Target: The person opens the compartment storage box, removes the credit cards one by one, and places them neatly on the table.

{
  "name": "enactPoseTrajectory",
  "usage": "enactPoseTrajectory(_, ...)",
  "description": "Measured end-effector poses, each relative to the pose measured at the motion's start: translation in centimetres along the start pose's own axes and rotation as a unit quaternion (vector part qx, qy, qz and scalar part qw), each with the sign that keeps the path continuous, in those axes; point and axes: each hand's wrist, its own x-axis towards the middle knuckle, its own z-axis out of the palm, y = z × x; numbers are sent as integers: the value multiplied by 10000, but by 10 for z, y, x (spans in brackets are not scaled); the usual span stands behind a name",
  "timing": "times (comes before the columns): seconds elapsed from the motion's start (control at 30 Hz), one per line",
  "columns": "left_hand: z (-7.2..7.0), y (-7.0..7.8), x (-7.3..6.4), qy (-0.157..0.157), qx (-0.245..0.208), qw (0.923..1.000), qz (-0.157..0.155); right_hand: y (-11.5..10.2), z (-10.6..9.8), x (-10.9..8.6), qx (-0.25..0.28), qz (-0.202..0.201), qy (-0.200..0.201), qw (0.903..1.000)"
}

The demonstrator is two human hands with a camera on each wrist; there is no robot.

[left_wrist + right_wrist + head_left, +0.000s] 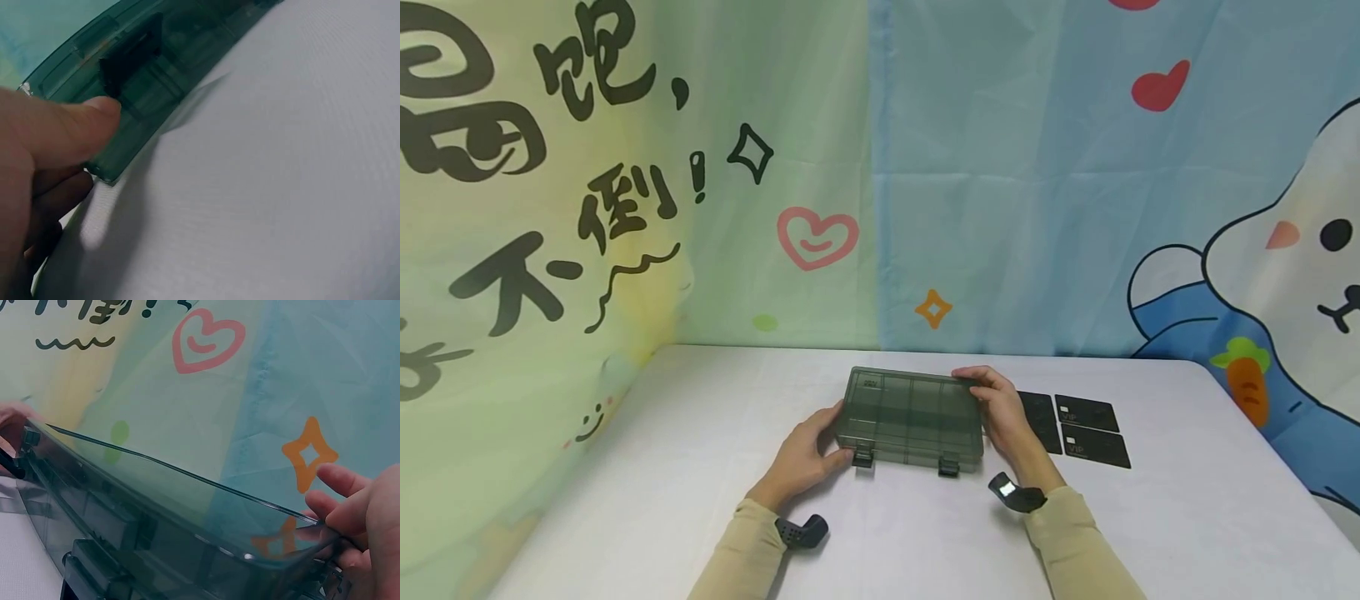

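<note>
A translucent dark-green plastic storage box with a closed lid and inner dividers is between both hands. My left hand grips its left end; in the left wrist view the thumb presses the front wall beside a dark latch, the other fingers lying behind the corner. Around the box's right end curls my right hand, its fingertips on the far right corner of the lid. Two black latches, one left and one right, stick out at the front. A shadow lies beneath the front edge.
Several black cards, some marked VIP, lie right of the box, one partly hidden by the right forearm. A white cloth covers the table. Printed curtains hang behind it. Each wrist wears a black band.
</note>
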Motion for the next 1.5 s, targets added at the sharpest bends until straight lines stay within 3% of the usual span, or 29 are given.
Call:
enactPoseTrajectory(0.2,-7,0,-2,-204,-677,9972,258,-1,2,0,-579,13,64,9983)
enactPoseTrajectory(0.3,-8,-2,-2,-252,-955,9949,217,-2,2,0,-942,-104,63,9955)
enactPoseTrajectory(0.53,-6,-3,0,-135,-938,9952,234,-6,4,-3,-1576,-278,61,9871)
enactPoseTrajectory(0.8,-5,0,2,-138,-800,9962,324,-14,-6,-11,-2182,21,179,9757)
enactPoseTrajectory(0.93,-3,-1,0,-64,-737,9971,180,-24,-14,-22,-2771,99,11,9608)
enactPoseTrajectory(1.07,-3,0,3,143,-715,9973,-84,-34,-23,-33,-3430,-205,-719,9364)
enactPoseTrajectory(1.2,-2,3,5,391,-600,9971,-247,-35,-31,-38,-4033,-959,-1536,8969)
enactPoseTrajectory(1.33,-1,5,3,433,-659,9965,-266,-32,-29,-37,-4730,-1626,-1413,8544)
enactPoseTrajectory(1.4,0,4,2,414,-680,9967,-155,-32,-27,-35,-4862,-1734,-1130,8490)
enactPoseTrajectory(1.5,2,4,2,361,-543,9979,-33,-32,-25,-29,-4747,-1659,-685,8616)
